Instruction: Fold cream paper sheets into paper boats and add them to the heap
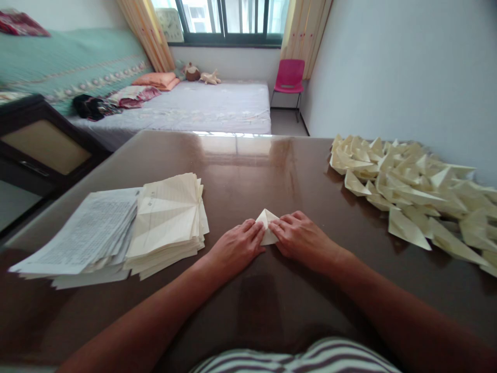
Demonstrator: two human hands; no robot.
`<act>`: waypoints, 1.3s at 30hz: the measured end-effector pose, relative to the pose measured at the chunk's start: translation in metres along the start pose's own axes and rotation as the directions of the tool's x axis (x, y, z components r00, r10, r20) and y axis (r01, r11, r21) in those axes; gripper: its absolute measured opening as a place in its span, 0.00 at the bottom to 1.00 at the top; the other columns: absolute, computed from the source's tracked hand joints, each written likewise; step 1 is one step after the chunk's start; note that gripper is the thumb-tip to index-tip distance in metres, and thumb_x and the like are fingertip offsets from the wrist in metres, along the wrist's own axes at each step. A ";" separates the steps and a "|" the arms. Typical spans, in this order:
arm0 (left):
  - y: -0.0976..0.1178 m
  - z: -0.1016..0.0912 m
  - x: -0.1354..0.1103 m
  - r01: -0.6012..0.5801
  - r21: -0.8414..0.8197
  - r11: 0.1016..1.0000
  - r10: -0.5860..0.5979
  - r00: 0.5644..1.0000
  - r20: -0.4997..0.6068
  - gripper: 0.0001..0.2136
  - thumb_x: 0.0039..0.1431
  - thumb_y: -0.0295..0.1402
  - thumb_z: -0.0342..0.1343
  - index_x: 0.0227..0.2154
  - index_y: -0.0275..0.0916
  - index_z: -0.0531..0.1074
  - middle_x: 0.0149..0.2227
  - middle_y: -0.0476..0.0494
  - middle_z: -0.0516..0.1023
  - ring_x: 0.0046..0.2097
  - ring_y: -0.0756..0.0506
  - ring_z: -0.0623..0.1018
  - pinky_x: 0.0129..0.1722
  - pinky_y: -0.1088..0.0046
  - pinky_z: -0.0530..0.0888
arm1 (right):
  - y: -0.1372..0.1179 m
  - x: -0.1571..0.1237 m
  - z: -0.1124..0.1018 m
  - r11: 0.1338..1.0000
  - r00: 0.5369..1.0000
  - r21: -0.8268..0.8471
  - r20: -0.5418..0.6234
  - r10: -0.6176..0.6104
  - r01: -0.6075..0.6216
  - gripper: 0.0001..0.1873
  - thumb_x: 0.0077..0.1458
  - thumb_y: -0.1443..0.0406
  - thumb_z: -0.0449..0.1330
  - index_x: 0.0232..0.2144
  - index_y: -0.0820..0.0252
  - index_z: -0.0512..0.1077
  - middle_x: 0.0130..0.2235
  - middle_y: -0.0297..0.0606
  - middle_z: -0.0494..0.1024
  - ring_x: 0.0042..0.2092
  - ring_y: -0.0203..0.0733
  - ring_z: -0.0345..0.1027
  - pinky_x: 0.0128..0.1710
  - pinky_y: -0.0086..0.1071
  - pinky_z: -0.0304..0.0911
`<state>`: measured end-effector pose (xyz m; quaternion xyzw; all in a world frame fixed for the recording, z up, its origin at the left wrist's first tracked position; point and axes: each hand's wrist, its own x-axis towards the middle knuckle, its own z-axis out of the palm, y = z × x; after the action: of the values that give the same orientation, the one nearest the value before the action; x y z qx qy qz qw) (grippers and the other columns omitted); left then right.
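A small cream sheet of folded paper [268, 237] lies on the glossy brown table [248, 186] in front of me, its top coming to a point. My left hand [241, 242] presses on its left side, with the fingers together on the paper. From the other side, my right hand [298, 239] pinches and presses the right flap, its fingers curled. The fingers of both hands nearly meet at the middle crease and cover part of the paper. What lies under the fingertips is hidden.
To the left sit a stack of creased cream paper [166, 212] and a stack of printed white sheets [85, 233]. A heap of folded paper boats [411, 181] spreads along the right side. Beyond the table are a bed [233, 103] and a pink chair [289, 76].
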<state>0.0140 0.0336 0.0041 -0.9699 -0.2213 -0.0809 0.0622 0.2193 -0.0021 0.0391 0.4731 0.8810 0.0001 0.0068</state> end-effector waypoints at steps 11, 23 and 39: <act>0.014 -0.007 0.008 0.088 0.068 0.994 -0.096 0.987 0.128 0.15 0.64 0.24 0.44 0.51 0.27 0.67 0.50 0.31 0.73 0.51 0.40 0.73 0.46 0.65 0.74 | -0.004 0.001 0.001 1.000 1.000 -0.019 -0.012 0.016 -0.016 0.16 0.62 0.66 0.49 0.50 0.62 0.67 0.44 0.46 0.78 0.44 0.46 0.70 0.43 0.39 0.53; 0.002 -0.006 0.006 0.084 -0.112 0.990 -0.085 0.996 -0.006 0.12 0.65 0.35 0.49 0.47 0.36 0.69 0.46 0.42 0.75 0.50 0.43 0.72 0.51 0.66 0.72 | 0.001 0.000 -0.003 0.997 0.999 0.068 0.003 0.034 -0.034 0.19 0.59 0.65 0.52 0.52 0.63 0.67 0.45 0.45 0.78 0.44 0.47 0.70 0.44 0.39 0.53; -0.006 -0.009 0.003 0.034 -0.118 0.992 -0.037 0.999 -0.029 0.09 0.66 0.33 0.47 0.42 0.38 0.71 0.46 0.45 0.76 0.48 0.46 0.73 0.47 0.69 0.73 | 0.016 -0.001 -0.007 0.986 1.000 0.170 0.027 -0.007 0.002 0.14 0.64 0.60 0.50 0.41 0.56 0.75 0.44 0.41 0.79 0.46 0.43 0.71 0.45 0.36 0.57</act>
<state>0.0130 0.0383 0.0141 -0.9664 -0.2323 -0.1099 0.0071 0.2333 0.0060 0.0465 0.4698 0.8787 -0.0814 -0.0214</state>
